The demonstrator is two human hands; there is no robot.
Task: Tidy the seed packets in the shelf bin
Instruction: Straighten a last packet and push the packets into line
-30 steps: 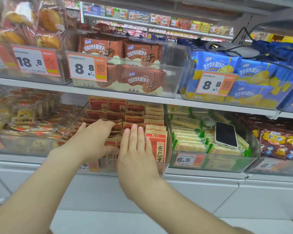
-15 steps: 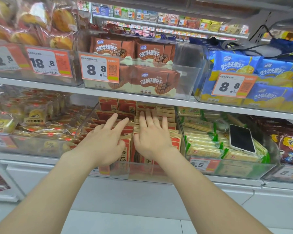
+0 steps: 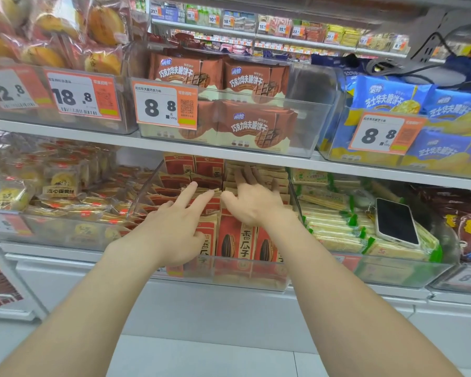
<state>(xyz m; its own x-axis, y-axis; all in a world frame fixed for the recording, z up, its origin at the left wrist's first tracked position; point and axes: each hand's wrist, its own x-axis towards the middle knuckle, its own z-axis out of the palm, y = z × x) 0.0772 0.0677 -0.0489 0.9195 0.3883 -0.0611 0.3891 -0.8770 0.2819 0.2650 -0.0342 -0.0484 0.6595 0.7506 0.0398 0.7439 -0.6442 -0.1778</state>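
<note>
Red and tan sunflower seed packets [image 3: 235, 240] stand in rows inside a clear plastic shelf bin [image 3: 245, 276] on the lower shelf. My left hand [image 3: 174, 227] lies over the left rows, its index and middle fingers stretched onto the packet tops. My right hand [image 3: 253, 200] reaches deeper, fingers spread flat on the tan packets at the back right. Neither hand grips a packet. Both hands hide the middle rows.
A white phone [image 3: 396, 221] lies on green and yellow packets in the bin to the right. Egg pastry packs [image 3: 60, 183] fill the left bin. The shelf above [image 3: 229, 153] hangs low over the bin, carrying brown and blue biscuit bags.
Both hands have slid from the front packets toward the back of the bin. The right hand has gone furthest, and the front packets' faces now show.
</note>
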